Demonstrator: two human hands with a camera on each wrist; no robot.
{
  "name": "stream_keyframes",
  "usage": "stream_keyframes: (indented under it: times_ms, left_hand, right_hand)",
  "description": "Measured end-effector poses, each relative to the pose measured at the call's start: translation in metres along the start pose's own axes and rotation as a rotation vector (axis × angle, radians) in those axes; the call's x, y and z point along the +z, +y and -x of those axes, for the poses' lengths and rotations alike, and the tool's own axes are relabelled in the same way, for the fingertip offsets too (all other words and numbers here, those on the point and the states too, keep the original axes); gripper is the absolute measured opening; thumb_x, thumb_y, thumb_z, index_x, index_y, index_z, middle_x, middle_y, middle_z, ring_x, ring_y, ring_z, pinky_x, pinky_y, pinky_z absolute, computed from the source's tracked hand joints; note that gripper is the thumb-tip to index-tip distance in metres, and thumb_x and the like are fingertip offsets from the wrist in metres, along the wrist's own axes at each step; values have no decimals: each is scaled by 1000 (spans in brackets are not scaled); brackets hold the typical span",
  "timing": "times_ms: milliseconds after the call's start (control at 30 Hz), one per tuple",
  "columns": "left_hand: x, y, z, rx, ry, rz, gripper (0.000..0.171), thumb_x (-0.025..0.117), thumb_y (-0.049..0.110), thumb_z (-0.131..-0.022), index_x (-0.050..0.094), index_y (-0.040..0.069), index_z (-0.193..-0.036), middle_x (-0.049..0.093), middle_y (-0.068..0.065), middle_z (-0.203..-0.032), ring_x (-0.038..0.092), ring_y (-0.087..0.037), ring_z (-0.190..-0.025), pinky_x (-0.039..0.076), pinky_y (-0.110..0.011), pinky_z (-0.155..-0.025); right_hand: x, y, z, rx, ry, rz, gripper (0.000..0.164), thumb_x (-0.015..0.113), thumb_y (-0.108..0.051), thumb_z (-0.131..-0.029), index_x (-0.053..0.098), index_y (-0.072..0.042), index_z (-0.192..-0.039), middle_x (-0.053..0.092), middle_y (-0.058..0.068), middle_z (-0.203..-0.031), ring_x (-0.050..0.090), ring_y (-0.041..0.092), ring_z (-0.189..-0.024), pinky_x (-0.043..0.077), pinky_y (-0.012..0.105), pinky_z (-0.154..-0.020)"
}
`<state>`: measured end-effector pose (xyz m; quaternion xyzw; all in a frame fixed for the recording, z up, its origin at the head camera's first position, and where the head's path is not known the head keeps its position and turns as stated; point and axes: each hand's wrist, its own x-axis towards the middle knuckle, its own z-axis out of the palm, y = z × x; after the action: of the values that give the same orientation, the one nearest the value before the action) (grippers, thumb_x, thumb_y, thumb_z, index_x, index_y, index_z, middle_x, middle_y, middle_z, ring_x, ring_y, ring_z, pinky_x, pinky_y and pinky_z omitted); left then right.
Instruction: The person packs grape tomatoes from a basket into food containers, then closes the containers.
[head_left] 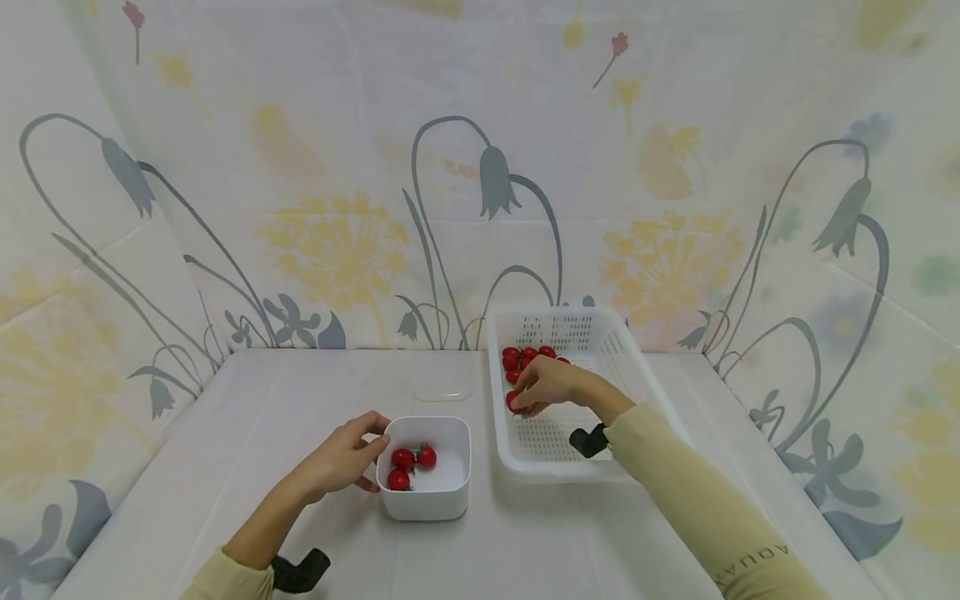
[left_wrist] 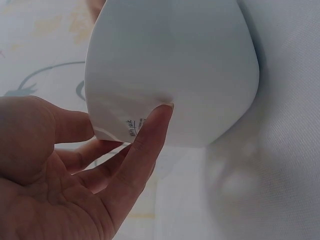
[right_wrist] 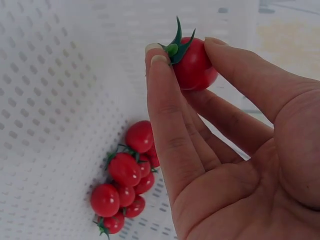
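Observation:
My right hand (head_left: 547,383) pinches a red cherry tomato (right_wrist: 195,65) with a green calyx between thumb and fingertips, inside a white perforated basket (head_left: 660,408). Several more cherry tomatoes (right_wrist: 124,169) lie heaped beyond the fingers along the basket's left side, partly covered by the hand in the head view. On the left, my left hand (head_left: 341,458) grips a small white square container (head_left: 431,506) by its left side. One fingertip presses the outer wall (left_wrist: 190,65) and the thumb touches the edge. Inside the container sit 3 cherry tomatoes (head_left: 402,458).
Behind the small container lies a clear, flat lid-like piece (head_left: 442,393). A white cloth (head_left: 285,383) covers the table, and a flower-printed curtain (head_left: 337,150) rises at the back and sides. The basket's raised rim stands right of the container, with a gap between them.

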<state>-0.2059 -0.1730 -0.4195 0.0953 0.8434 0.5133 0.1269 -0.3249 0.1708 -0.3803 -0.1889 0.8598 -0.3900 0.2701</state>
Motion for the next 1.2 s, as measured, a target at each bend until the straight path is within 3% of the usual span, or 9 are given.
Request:
stream_keyframes:
  times_ms: [333,667,1200]
  left_hand:
    - [0,-1,0,-1,-2,12,27,54,10,-105,54,-2,-130,57,-21,-129,64,-27,-93,64,-42,-61]
    - [0,-1,-1,0,-7,17,26,53,10,-106,54,-2,-129,57,-22,-129,64,-27,-93,64,-41,-61]
    - [0,2,1,0,-5,6,27,53,10,-105,54,-2,-129,57,-21,-129,64,-24,-91,64,-41,-61]
  right_hand:
    - [-2,-10,14,-25,-12,-41,26,72,-9,-95,70,8,-115,75,22,-103,74,38,-96,62,40,-88]
    - [-1,-22,27,-110,-10,-63,22,72,-13,-95,74,4,-110,76,18,-101,75,31,-93,62,37,-87]
    - [29,-56,31,-161,-26,-91,21,72,-16,-96,75,0,-109,76,13,-97,75,26,-89,62,35,-86]
